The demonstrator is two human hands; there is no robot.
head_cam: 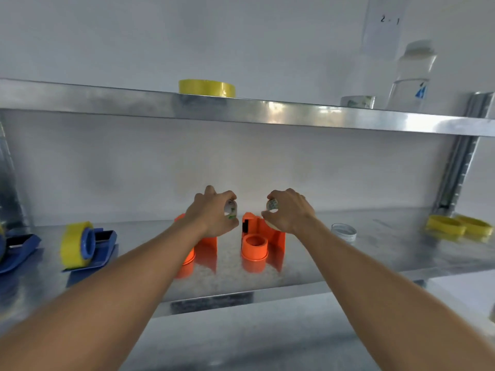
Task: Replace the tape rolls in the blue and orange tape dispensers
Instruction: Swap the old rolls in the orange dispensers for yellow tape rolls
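Observation:
Two orange tape dispensers stand on the lower metal shelf (375, 253). The left one (205, 249) is partly hidden by my left forearm; the right one (263, 241) shows a bare orange hub. My left hand (214, 212) is shut on a small clear tape roll (231, 208) just above the left dispenser. My right hand (290, 211) is shut on another small clear tape roll (272, 204) above the right dispenser. A blue dispenser (92, 243) with a yellow roll stands at the left, and a second blue dispenser (16, 249) is cut off at the left edge.
A small clear roll (343, 232) lies right of the orange dispensers, and two yellow rings (459, 225) lie at the far right. The upper shelf (267, 111) carries a yellow roll (207, 87), a clear roll (357, 101) and a plastic bottle (411, 81).

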